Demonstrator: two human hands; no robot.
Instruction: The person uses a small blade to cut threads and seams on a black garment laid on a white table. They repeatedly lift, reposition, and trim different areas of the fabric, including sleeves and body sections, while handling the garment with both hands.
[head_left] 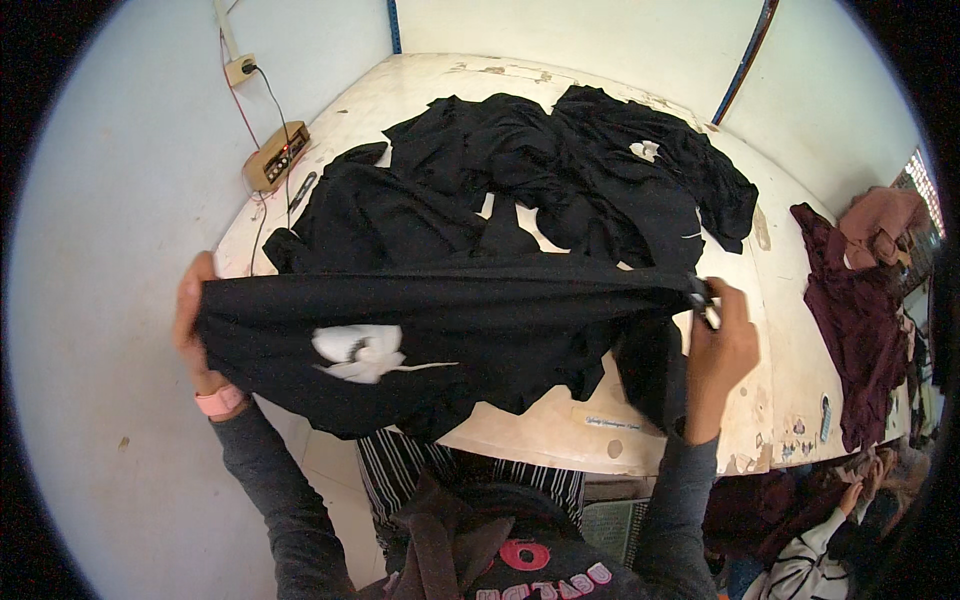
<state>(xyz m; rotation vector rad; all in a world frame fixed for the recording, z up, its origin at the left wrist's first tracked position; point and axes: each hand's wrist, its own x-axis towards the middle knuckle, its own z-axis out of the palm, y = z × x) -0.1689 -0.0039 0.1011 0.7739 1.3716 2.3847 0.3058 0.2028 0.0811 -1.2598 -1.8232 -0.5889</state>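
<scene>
Left hand and right hand gripping opposite ends of a black garment, cloth stretched between them, white flower patch nearer the left grip, other black clothes beyond both hands, pale table beneath.

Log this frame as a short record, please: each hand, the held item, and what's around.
left hand: grips left end of black cloth
right hand: grips its right end; small blurred object at the fingers, kind unclear
black cloth: stretched between both hands, white flower motif on its left half
table: pale, worn; more black cloths beyond the held one
left side: brown box with wires
right side: maroon cloth
</scene>
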